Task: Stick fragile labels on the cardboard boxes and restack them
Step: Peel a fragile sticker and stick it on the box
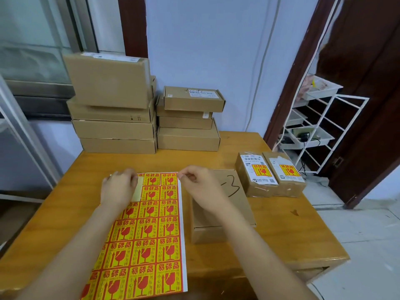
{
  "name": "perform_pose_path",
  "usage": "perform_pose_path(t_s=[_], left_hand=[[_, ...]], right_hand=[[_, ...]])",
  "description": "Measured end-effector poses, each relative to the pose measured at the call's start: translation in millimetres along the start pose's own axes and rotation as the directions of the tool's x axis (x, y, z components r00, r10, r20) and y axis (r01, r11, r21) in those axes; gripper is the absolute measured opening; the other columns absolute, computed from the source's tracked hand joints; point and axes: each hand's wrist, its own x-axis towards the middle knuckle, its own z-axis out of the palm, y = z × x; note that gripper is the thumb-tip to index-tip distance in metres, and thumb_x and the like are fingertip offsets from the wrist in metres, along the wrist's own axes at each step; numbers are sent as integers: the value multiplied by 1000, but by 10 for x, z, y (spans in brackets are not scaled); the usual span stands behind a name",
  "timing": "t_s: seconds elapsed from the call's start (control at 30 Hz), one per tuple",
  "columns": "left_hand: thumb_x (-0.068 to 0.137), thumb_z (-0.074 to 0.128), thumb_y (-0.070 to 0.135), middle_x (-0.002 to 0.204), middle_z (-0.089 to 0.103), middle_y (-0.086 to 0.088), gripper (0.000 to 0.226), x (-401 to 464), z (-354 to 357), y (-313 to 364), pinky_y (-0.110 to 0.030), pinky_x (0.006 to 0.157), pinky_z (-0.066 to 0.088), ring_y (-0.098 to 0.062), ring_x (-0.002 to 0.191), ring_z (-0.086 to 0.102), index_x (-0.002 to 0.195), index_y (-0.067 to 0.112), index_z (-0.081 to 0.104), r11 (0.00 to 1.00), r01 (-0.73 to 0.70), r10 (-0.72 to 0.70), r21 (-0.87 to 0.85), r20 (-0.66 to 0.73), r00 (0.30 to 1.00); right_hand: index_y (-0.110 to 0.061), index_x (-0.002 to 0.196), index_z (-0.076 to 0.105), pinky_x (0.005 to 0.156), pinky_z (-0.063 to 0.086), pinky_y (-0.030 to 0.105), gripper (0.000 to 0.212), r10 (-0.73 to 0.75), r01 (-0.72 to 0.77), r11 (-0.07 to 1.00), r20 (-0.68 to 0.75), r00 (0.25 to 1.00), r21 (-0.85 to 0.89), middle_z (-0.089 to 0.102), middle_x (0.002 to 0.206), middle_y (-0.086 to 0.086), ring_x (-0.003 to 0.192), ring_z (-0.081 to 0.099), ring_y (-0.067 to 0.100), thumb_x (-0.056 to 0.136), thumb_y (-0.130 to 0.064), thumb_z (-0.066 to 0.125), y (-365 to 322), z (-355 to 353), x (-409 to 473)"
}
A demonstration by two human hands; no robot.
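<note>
Both hands are working the far edge of a label sheet [149, 230] on the table [281, 234]: the left hand [118, 187] covering a peeled gap, grip unclear, the right hand [198, 185] pinching the corner. An unlabelled box [236, 187] is waiting beside it; two labelled boxes [270, 174] are sitting right, two stacks [140, 124] remaining behind.

Two bare forearms and hands [118, 187], seemingly no rings.

Red-and-yellow label sheet [142, 234], brown boxes [116, 128]
</note>
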Motion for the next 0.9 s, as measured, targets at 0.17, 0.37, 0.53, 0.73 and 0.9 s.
perform_pose_path(t_s=[0.17, 0.37, 0.53, 0.73, 0.9], left_hand=[[96, 48, 20, 88, 66, -15, 17, -82, -7, -2, -43, 80, 39, -36, 90, 59, 99, 7, 59, 992, 21, -30, -128, -64, 997], [96, 49, 18, 84, 66, -15, 13, -150, 65, -52, -44, 76, 38, -38, 86, 59, 94, 8, 57, 980, 8, -25, -201, -81, 996], [94, 52, 19, 82, 67, -11, 12, -197, 104, -50, -43, 75, 37, -35, 89, 57, 93, 9, 60, 977, -14, -3, -213, -81, 997], [92, 57, 15, 82, 67, -7, 9, -224, 81, -38, -42, 75, 40, -31, 86, 55, 89, 9, 63, 943, -27, 4, -331, -70, 998], [90, 60, 18, 88, 67, -6, 10, -232, 67, -56, -42, 79, 43, -30, 91, 56, 89, 9, 64, 908, 31, -57, -417, -50, 997]], right_hand=[[-10, 102, 67, 76, 52, 28, 21, -33, 45, 993, 108, 994, -113, 69, 100, 4, 89, 64, 18, 95, -18, 49, -127, 169, 185], [-1, 100, 65, 77, 55, 43, 23, 38, 42, 949, 246, 969, -312, 66, 100, 16, 87, 61, 30, 92, -9, 45, -230, 501, 610], [-4, 117, 58, 82, 53, 43, 30, 119, 41, 871, 290, 950, -490, 61, 113, 17, 99, 59, 34, 90, -2, 46, -156, 747, 852], [-9, 117, 61, 73, 46, 33, 28, 179, 45, 827, 338, 924, -560, 60, 115, 15, 104, 58, 33, 93, -8, 48, -73, 945, 933], [-10, 105, 67, 70, 44, 31, 20, 180, -46, 860, 219, 959, -509, 65, 105, 14, 98, 61, 32, 94, -20, 53, -1, 1073, 926]])
